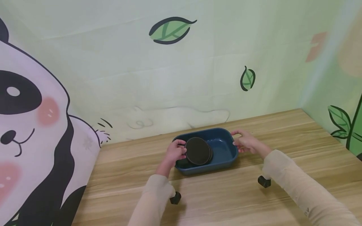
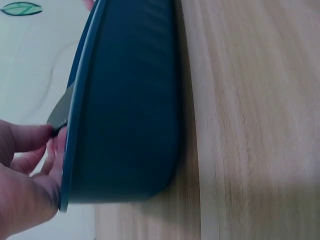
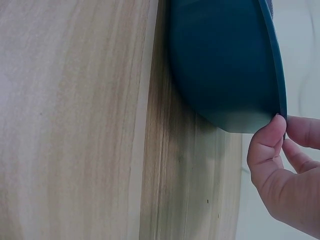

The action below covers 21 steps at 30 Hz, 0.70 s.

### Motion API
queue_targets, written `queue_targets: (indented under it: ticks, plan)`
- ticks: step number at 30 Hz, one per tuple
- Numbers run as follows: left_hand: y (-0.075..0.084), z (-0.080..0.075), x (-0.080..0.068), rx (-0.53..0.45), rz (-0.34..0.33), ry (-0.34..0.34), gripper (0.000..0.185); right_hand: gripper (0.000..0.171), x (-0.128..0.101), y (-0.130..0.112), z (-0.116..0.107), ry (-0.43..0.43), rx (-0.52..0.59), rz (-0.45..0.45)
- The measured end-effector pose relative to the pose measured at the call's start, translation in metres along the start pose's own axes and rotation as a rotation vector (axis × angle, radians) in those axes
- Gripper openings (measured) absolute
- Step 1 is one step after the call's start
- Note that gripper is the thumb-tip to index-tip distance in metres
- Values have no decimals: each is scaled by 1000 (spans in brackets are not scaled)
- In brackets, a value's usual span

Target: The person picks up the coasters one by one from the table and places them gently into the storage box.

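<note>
A blue oblong basin (image 1: 223, 150) with rounded corners sits on the wooden table. Inside its left part is a black round disc (image 1: 197, 151), its flat top facing up, with another dark round edge showing just below it on the right. My left hand (image 1: 176, 152) reaches over the basin's left end and pinches the disc's edge between thumb and fingers. In the left wrist view, that disc (image 2: 62, 107) shows a finely ridged edge above the rim. At the basin's right end, my right hand (image 1: 246, 142) grips the rim, thumb outside it in the right wrist view.
The wood-grain table (image 1: 127, 188) runs up to a light green backdrop (image 1: 127, 78) with printed leaves and a large panda (image 1: 25, 125) at the left. Small black devices (image 1: 175, 198) hang under both wrists.
</note>
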<state>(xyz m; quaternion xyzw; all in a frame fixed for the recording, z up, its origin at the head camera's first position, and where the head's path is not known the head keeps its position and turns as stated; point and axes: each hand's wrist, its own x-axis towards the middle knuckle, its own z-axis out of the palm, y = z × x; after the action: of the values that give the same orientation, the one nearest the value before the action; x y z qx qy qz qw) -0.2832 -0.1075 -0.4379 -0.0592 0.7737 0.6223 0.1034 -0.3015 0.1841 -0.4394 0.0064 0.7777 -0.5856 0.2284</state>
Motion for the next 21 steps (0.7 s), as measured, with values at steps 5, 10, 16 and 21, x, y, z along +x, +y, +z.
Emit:
queue_targets:
  ticks: [5, 10, 16, 21]
  plan:
    - [-1, 9, 2, 132, 47, 88, 23, 53, 0, 0, -1, -4, 3, -3]
    - [-4, 14, 3, 361, 147, 188, 18, 52, -1, 0, 0, -1, 0, 8]
    - [-4, 19, 4, 482, 172, 231, 16, 50, -1, 0, -1, 2, 2, 8]
    - [-5, 20, 6, 544, 182, 251, 16, 50, -3, -1, 0, 6, 4, 10]
